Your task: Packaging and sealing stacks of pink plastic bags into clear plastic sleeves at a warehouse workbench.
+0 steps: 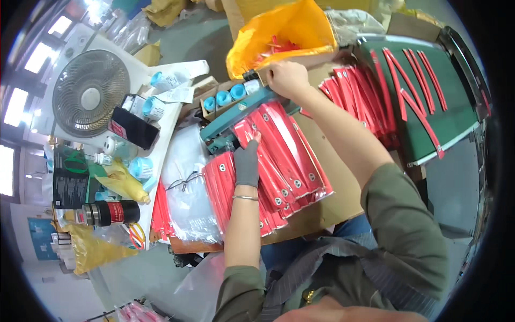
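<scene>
My left hand, in a grey glove with bare fingertips, is closed at the upper end of a flat, glossy red packet. Beneath and beside it lies a pile of similar long red packets in clear wrap, each with a small round pale mark near its end. Further up and to the right, my bare right hand is curled into a fist by the near rim of an open yellow bag. What that fist holds, if anything, is hidden. A few red pieces lie inside the bag.
Right of the pile are more red strips and a green-topped surface with several thin strips. Clear plastic bags lie left. A white side table holds a fan, a phone and a black flask. Blue-ended rolls stand behind.
</scene>
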{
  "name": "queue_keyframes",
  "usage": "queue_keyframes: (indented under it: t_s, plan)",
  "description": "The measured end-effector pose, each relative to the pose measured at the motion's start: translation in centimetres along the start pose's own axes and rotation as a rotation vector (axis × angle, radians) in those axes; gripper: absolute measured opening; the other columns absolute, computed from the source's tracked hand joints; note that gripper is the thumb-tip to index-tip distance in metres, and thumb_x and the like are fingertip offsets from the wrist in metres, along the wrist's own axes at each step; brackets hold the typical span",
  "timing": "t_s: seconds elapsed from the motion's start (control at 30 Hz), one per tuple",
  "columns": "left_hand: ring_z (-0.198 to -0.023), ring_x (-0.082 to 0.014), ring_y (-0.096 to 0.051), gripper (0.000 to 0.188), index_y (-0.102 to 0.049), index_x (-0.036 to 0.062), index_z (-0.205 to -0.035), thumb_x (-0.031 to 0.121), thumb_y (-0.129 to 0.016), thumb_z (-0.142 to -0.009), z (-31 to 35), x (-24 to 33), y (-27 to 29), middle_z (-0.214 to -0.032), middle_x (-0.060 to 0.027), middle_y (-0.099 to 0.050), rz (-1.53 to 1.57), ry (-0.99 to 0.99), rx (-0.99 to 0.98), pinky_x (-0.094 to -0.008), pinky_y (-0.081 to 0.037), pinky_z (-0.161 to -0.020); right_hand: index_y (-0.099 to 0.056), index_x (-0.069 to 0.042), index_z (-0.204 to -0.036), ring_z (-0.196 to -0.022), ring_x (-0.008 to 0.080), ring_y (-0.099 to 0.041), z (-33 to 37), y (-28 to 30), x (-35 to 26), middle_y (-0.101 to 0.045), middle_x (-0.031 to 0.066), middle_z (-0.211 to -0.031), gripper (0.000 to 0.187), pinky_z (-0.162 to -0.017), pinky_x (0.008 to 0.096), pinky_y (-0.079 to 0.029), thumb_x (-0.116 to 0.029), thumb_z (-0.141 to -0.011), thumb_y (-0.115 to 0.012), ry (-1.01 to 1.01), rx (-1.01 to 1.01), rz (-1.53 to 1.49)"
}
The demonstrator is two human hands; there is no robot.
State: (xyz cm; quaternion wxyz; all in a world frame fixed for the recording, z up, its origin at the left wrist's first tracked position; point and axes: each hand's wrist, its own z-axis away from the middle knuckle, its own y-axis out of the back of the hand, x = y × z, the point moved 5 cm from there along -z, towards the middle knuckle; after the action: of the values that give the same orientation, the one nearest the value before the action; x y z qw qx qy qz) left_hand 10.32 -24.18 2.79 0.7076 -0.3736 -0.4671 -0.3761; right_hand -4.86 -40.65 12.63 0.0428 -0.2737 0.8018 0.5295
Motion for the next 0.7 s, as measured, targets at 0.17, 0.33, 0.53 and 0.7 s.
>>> queue_keyframes:
  t_s: [0.17,0.33,0.53,0.7]
  plan:
    - [-0.103,-0.0268,-0.057,0.053,-0.05,-0.0076,-0.119,0.03,-0.065,-0.085,3.0,2.3,-0.4,-0.114,-0.0175,-0.06,-0.583,-0.252,0.201,-0.0365,-0.041,-0.091,-0.065,-0.006,-0.075,-0.073,0.0312,-0.065,0.6,-1.0,0.5,-0.067,0.0134,-0.079,0.026,-0.066,0.0432,-0.052,-0.026,-0.081,-0.05,-0.029,-0.022,-0.051]
    - [-0.103,-0.0334,-0.057,0.055,-0.051,-0.0058,-0.118,0.04,-0.058,-0.088,2.8,1.5,-0.2,-0.111,-0.0241,-0.059,-0.672,-0.203,0.22,-0.0381,-0.042,-0.09,-0.063,-0.007,-0.079,-0.072,0.0324,-0.064,1.0,-0.9,0.9,-0.065,0.0135,-0.076,0.027,-0.064,0.0438,-0.051,-0.031,-0.083,-0.052,-0.04,-0.005,-0.097]
    - [-0.097,-0.0358,-0.06,0.058,-0.053,-0.0077,-0.111,0.045,-0.058,-0.087,3.7,0.7,-1.3,-0.106,-0.0253,-0.062,-0.671,-0.232,0.18,-0.0404,-0.046,-0.084,-0.044,0.0,-0.126,-0.109,0.0382,-0.055,4.5,1.2,3.0,-0.054,0.0278,-0.116,0.085,-0.092,0.0422,-0.043,-0.063,-0.072,-0.063,-0.255,-0.114,-0.401]
    - [-0.102,-0.0338,-0.059,0.068,-0.053,-0.0112,-0.112,0.051,-0.059,-0.083,5.9,-2.5,0.2,-0.109,-0.0255,-0.061,-0.816,-0.227,0.118,-0.0393,-0.045,-0.086,-0.037,0.004,-0.133,-0.112,0.0357,-0.054,21.0,0.3,2.4,-0.053,0.0294,-0.119,0.097,-0.099,0.041,-0.041,-0.049,-0.063,-0.078,-0.478,-0.613,-0.521]
